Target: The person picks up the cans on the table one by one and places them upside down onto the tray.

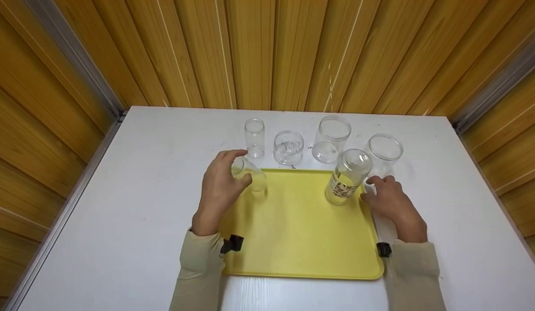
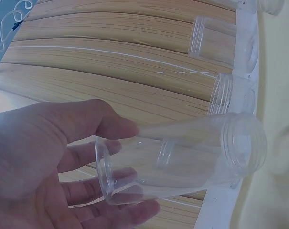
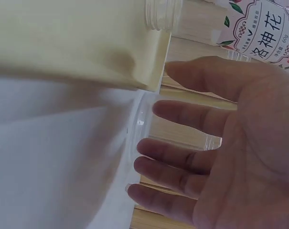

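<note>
My left hand (image 1: 220, 181) holds a clear plastic jar (image 2: 192, 152) by its base end, thumb on one side and fingers on the other. The jar leans, with its threaded mouth down over the far left corner of the yellow tray (image 1: 302, 242). On the tray's far right stands an upside-down jar (image 1: 349, 172) with a printed label (image 3: 263, 31). My right hand (image 1: 390, 201) is just right of that jar at the tray edge, fingers loosely extended and holding nothing. A wide clear jar (image 1: 385, 149) stands beyond its fingertips, partly behind the labelled jar.
Behind the tray, a slim clear jar (image 1: 255, 138), a short jar (image 1: 288, 149) and a larger jar (image 1: 332, 138) stand mouth up on the white table (image 1: 133, 194). A wood-patterned wall (image 1: 272, 52) rises along the table's far edge.
</note>
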Tool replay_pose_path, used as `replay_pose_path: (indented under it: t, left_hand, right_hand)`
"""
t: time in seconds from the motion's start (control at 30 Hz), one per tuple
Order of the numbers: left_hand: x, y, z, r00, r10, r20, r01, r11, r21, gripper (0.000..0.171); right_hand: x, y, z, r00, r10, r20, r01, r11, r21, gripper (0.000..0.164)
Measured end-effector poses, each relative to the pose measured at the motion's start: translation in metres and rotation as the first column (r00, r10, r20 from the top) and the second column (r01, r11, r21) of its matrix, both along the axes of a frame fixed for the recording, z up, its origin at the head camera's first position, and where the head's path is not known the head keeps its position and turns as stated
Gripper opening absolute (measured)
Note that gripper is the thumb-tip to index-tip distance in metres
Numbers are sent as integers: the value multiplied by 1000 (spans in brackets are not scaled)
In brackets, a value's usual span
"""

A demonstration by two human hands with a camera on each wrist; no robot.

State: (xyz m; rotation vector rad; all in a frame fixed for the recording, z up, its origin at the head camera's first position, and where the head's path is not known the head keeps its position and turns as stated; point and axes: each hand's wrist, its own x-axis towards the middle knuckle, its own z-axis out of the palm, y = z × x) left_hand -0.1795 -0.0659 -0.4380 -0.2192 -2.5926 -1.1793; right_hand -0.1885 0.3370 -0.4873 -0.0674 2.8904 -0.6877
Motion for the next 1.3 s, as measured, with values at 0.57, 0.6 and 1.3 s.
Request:
replay_pose_path:
  t: [0.57, 0.6, 1.3]
  left_hand:
    - [-2, -6, -3, 998, -8, 69, 13, 997, -74, 49]
    - [-2, -6, -3, 998, -8, 69, 14, 997, -81, 49]
    - [-3, 0, -8, 996, -58, 62, 65, 990, -123, 50]
  right_hand:
    - [1, -1, 1, 997, 26, 72, -28, 999, 25, 50]
    - [1, -1, 1, 997, 26, 75, -28, 999, 28, 50]
    - [2, -1, 0, 998, 23, 52, -27, 998, 62, 48]
